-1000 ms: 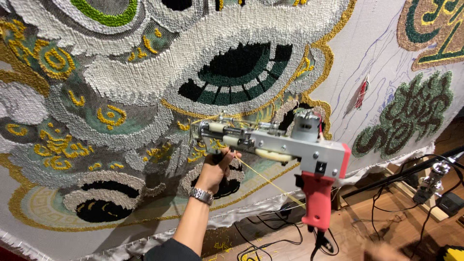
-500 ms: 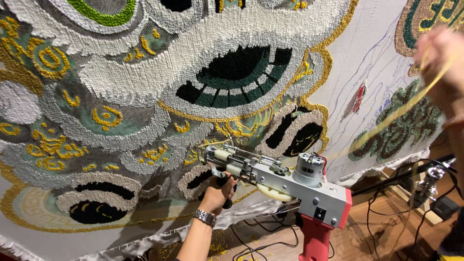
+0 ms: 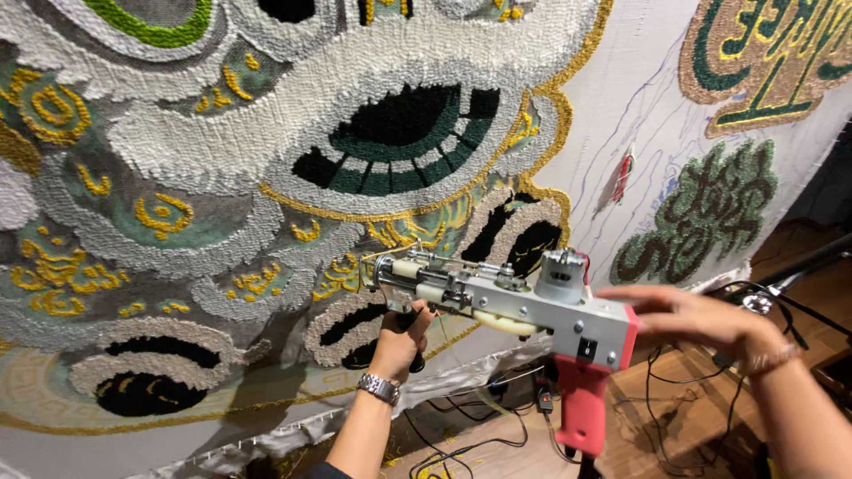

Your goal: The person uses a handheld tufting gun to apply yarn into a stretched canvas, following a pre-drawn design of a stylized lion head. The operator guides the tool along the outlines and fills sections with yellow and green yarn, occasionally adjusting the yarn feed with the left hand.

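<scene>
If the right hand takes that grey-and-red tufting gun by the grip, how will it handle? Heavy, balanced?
The grey metal tufting gun with the red pistol grip probably feels front-heavy: its long body and motor sit ahead of the grip. It looks rigid throughout. The left hand holds the front handle and the right hand rests at the rear, suggesting two-handed support.

Two hands are showing: the left hand (image 3: 401,337) and the right hand (image 3: 688,318). One tufting gun (image 3: 515,310) is sitting between them, and one red handle (image 3: 577,412) is hanging under it. One big rug (image 3: 266,177) is hanging up. One watch (image 3: 380,388) is sitting on the left wrist. One bracelet (image 3: 770,358) is sitting on the right wrist. Many black wires (image 3: 461,435) are lying on the floor, too tangled to count.
</scene>
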